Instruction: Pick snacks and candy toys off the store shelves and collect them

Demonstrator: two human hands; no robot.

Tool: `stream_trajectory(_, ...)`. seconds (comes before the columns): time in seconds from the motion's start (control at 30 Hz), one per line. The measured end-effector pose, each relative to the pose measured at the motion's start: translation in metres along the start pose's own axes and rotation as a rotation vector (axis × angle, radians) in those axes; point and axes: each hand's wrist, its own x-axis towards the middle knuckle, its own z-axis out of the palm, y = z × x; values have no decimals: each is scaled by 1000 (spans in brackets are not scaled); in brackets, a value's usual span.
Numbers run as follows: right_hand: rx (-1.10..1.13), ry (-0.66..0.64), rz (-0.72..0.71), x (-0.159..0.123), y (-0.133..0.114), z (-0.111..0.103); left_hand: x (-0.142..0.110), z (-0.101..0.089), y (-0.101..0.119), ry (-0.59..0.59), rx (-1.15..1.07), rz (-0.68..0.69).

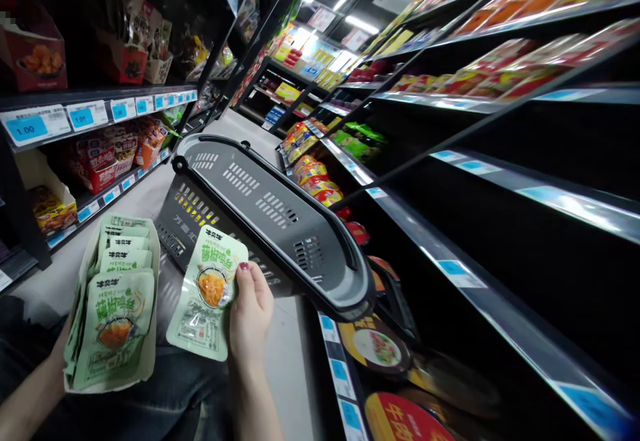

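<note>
My right hand (250,311) is closed on a single green snack packet (207,291), held upright in front of me. My left hand (63,347) is mostly hidden under an open cardboard display box (147,347) that it carries from below. Several matching green packets (117,294) stand stacked in that box. A dark grey shopping basket (270,217) lies tilted just beyond both hands, against the right-hand shelving.
I am low in a narrow shop aisle with a pale floor (150,191). Black shelves with blue price tags (83,117) line both sides. Round bowl-noodle lids (375,347) sit on the lowest right shelf. Red snack boxes (103,164) fill the left shelves.
</note>
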Motion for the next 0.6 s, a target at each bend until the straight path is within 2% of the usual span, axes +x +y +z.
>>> stream_trajectory(0.1, -20, -6, -19, 0, 3, 0, -2, 3, 0, 56, -34, -63)
stream_trajectory(0.2, -6, -19, -18, 1, 6, -1, -2, 7, 1, 47, -26, -63)
stream_trajectory(0.33, -1, -28, -29, 3, 7, -2, -2, 6, 1, 0, 31, -69)
stream_trajectory(0.6, -54, -17, -81, 1, 5, -3, 0, -8, 1, -129, 59, -67)
